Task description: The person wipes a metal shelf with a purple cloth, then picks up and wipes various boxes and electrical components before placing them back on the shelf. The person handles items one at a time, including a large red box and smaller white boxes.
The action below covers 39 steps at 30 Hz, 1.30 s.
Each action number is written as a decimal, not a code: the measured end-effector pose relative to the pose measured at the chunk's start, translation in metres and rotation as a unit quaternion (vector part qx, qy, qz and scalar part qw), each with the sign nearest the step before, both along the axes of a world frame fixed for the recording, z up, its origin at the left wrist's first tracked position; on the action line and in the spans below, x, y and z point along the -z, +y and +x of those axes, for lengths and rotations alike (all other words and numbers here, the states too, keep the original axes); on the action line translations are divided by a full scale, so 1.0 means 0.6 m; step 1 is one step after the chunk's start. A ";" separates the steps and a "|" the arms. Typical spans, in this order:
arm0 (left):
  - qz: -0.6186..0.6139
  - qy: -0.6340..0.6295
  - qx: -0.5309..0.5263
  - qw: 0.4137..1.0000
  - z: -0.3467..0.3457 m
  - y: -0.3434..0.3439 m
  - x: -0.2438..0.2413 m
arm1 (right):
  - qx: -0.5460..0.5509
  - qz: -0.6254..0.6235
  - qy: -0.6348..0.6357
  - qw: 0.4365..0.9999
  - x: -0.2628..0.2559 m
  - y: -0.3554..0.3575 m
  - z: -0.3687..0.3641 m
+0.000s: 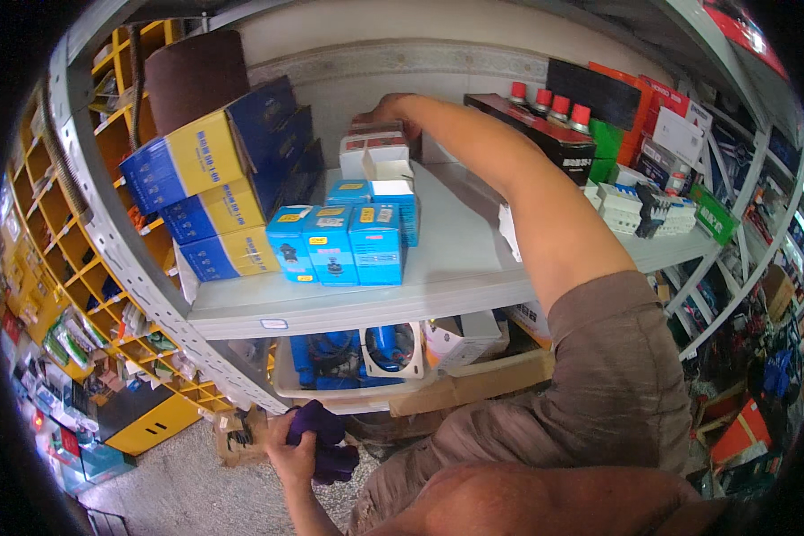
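Observation:
My left hand (293,449) holds a bunched dark purple cloth (325,439) below the shelf's front edge, over the floor. Stretched far over the grey metal shelf (455,268), my right hand (395,110) grips the top of a red-brown box (375,127) at the back of a row; its fingertips are partly hidden. Just in front of that box stand a red-and-white carton (374,151) and an open-flapped white box (388,167). Several light blue printed boxes (331,244) are grouped nearer the shelf's front.
Blue-and-yellow cartons (221,194) are stacked left, beside a perforated upright (117,194). Red-capped cans (560,107), a black carton (536,134) and white circuit breakers (623,204) stand right. Below, a plastic bin (288,385) holds blue items. Yellow cubbyholes (74,268) line the left side.

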<state>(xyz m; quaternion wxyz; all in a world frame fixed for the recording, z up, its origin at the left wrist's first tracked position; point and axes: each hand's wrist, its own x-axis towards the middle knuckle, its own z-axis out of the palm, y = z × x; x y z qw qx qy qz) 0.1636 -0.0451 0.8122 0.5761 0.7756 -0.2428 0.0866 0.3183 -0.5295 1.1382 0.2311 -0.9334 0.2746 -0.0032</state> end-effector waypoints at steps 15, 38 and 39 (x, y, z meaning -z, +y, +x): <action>-0.066 0.071 0.037 0.995 0.019 -0.007 -0.185 | -0.147 0.026 -0.054 0.987 -0.087 0.048 -0.123; 0.025 -0.494 0.126 0.860 0.066 -0.462 -0.646 | -0.334 0.499 -0.415 0.684 -0.141 0.060 -0.248; 0.043 -0.545 0.109 0.830 0.088 -0.450 -0.663 | -0.293 0.478 -0.438 0.703 -0.153 0.083 -0.264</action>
